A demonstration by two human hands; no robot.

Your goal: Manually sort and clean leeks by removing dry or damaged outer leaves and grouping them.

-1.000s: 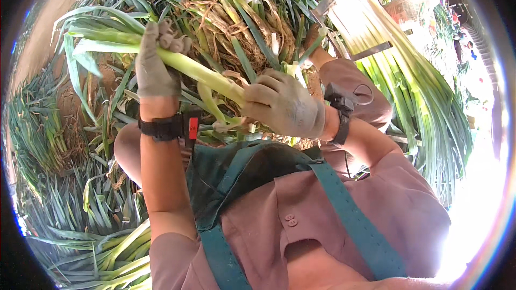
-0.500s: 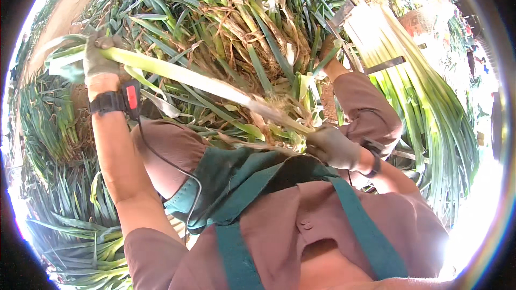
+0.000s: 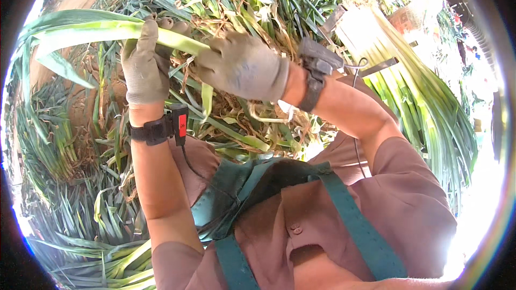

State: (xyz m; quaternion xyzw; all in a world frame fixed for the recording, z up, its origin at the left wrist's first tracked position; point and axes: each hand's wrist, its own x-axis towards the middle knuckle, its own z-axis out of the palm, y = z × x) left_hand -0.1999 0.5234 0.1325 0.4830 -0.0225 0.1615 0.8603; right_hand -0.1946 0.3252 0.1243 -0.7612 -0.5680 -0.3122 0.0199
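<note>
Both of my hands wear grey-beige gloves and are at the upper left, close together on one leek [image 3: 107, 30]. My left hand [image 3: 146, 64] is closed around its pale green part, with the thumb across the front. My right hand [image 3: 242, 67] grips the same leek just to the right, its fingers curled over the stalk. Green leaves hang out to the left past my left hand. The leek's root end is hidden behind my right hand. Below and beyond the hands lies a heap of untrimmed leeks [image 3: 258, 13] with dry brown leaves.
On the right, cleaned leeks [image 3: 424, 86] lie in a thick bundle beside a metal bar [image 3: 380, 66]. More leeks [image 3: 54, 145] are piled along the left, and others [image 3: 107, 263] at lower left. My teal apron [image 3: 258, 182] covers my lap. Cables run from both wrist devices.
My right hand has moved from near my lap up and left, beside my left hand on the leek. My left hand has shifted slightly right. The stripped-looking white shank no longer shows.
</note>
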